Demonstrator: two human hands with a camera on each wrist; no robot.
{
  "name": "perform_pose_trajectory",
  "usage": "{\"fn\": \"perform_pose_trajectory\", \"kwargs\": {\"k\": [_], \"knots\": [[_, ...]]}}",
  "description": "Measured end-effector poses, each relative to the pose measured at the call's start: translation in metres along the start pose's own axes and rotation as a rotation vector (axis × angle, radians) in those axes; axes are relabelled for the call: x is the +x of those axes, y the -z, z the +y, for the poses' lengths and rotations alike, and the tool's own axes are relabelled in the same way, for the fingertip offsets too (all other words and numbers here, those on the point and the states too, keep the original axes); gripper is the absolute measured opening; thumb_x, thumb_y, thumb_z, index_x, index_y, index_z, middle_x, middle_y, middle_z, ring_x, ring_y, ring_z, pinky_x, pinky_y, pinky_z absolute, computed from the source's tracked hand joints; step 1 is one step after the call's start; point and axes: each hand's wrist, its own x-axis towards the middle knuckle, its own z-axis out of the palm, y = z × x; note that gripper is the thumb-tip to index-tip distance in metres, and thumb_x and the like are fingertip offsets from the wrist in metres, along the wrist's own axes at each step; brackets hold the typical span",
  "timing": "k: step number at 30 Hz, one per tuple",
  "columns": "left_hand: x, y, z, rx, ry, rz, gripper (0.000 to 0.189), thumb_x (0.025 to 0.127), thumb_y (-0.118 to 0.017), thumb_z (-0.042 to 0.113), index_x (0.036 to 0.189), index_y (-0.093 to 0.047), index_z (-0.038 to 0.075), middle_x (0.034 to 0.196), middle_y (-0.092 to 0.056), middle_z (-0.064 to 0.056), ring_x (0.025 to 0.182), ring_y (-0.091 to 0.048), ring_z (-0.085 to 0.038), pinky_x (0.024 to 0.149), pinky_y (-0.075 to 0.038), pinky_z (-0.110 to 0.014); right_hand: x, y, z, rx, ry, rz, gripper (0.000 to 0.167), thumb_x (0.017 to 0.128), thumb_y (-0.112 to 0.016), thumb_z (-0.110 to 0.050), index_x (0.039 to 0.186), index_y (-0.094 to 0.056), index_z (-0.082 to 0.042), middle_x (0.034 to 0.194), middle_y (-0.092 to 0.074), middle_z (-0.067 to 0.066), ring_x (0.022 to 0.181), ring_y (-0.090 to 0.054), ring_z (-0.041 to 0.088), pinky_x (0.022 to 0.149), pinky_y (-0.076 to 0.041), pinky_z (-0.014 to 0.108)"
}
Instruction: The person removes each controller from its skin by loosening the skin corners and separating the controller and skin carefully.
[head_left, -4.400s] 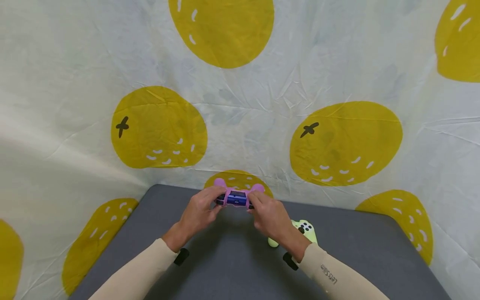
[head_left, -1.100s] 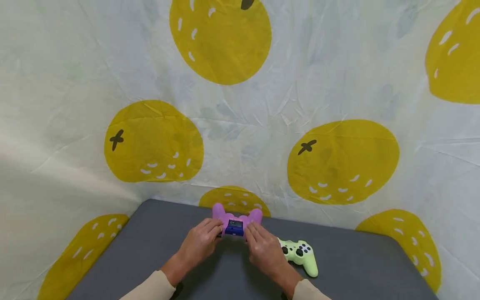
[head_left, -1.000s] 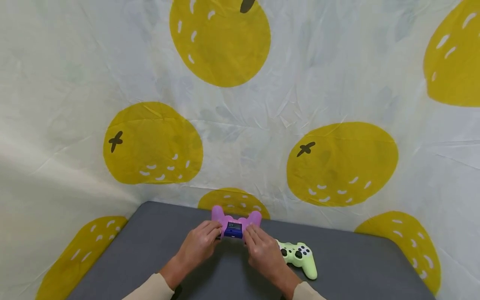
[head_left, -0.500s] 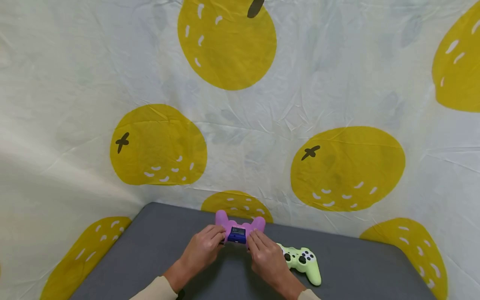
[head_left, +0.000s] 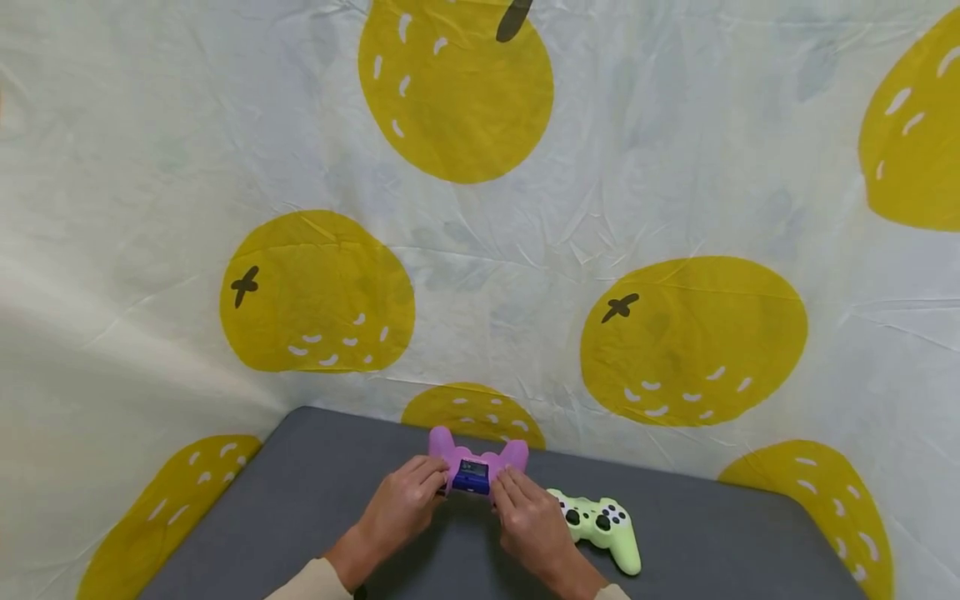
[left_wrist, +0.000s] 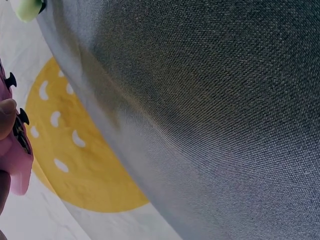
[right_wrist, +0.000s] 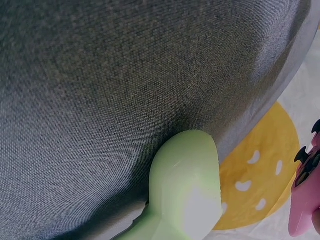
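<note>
In the head view both hands hold a game controller in a pink cover (head_left: 514,454), above the table's middle. Its two grips point away and its underside faces up, with a dark blue part (head_left: 471,478) showing at the centre. My left hand (head_left: 399,507) pinches the left end, and my right hand (head_left: 531,521) the right end. Black thumbsticks (left_wrist: 24,116) stick out from its lower face in the left wrist view. A pale green game controller (head_left: 611,533) lies face up on the table just right of my right hand, partly hidden by it.
The table (head_left: 720,533) has a dark grey cloth top. Behind it and on the left hangs a white fabric sheet (head_left: 495,217) printed with big yellow fruits. A grip of the green controller (right_wrist: 185,175) is close to the right wrist camera.
Both hands have tilted the pink-covered controller, so its underside shows instead of its edge. The head view has tipped upward. More of the green controller is visible beside the right hand.
</note>
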Motion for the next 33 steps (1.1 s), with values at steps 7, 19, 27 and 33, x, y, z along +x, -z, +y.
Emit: {"fn": "perform_pose_trajectory", "kwargs": {"k": [7,19,27,33], "knots": [[0.005,0.002,-0.002,0.023,0.026,-0.039,0.042,0.059,-0.100,0.005,0.093,-0.075,0.008,0.100,-0.076,-0.003,0.091,-0.069,-0.016,0.082,-0.061,-0.029,0.004,-0.002,0.003,0.007,-0.016,-0.038,0.052,0.109,-0.030,-0.018,0.096,-0.077,0.000,0.095,-0.080,0.014,0.089,-0.078,0.026,0.080,-0.063,0.035],[0.003,-0.001,0.003,0.047,0.034,-0.077,0.038,0.062,-0.098,0.005,0.091,-0.073,0.008,0.098,-0.074,-0.003,0.089,-0.066,-0.017,0.081,-0.061,-0.028,-0.002,-0.004,0.003,0.022,-0.013,-0.072,0.051,0.107,-0.028,-0.018,0.097,-0.076,0.001,0.096,-0.080,0.014,0.089,-0.078,0.026,0.080,-0.063,0.036],[0.003,-0.003,0.004,0.100,0.031,-0.108,0.032,0.068,-0.094,0.007,0.091,-0.072,0.008,0.097,-0.072,-0.002,0.088,-0.064,-0.017,0.079,-0.061,-0.026,-0.004,-0.006,0.002,0.029,-0.023,-0.114,0.053,0.109,-0.029,-0.018,0.098,-0.076,0.000,0.096,-0.080,0.014,0.089,-0.078,0.026,0.080,-0.064,0.036],[0.004,-0.004,0.005,0.165,0.021,-0.088,0.030,0.069,-0.094,0.011,0.089,-0.072,0.010,0.095,-0.072,-0.001,0.087,-0.065,-0.018,0.071,-0.061,-0.026,-0.003,-0.006,0.003,0.016,-0.010,-0.148,0.051,0.109,-0.029,-0.018,0.100,-0.076,0.001,0.098,-0.080,0.015,0.090,-0.078,0.027,0.082,-0.064,0.036]]}}
